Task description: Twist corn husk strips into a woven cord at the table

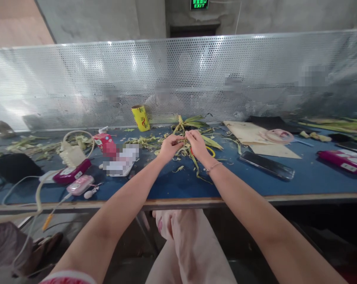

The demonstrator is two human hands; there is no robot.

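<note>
Both my arms reach out over a blue-topped table (255,183). My left hand (170,146) and my right hand (197,142) meet above a heap of green and yellowish leaf strips (193,152). The fingers of each hand are pinched on a thin leaf strip (182,138) stretched between them. A thin bracelet sits on my right wrist. Yellow rubber bands (211,151) lie under the leaves just right of my right hand.
A yellow can (141,117) stands by the perforated metal screen (178,75). Pink devices (74,177), a red packet (104,142) and cables lie at left. A black phone (267,165), brown paper (255,136) and a magenta device (344,161) lie at right.
</note>
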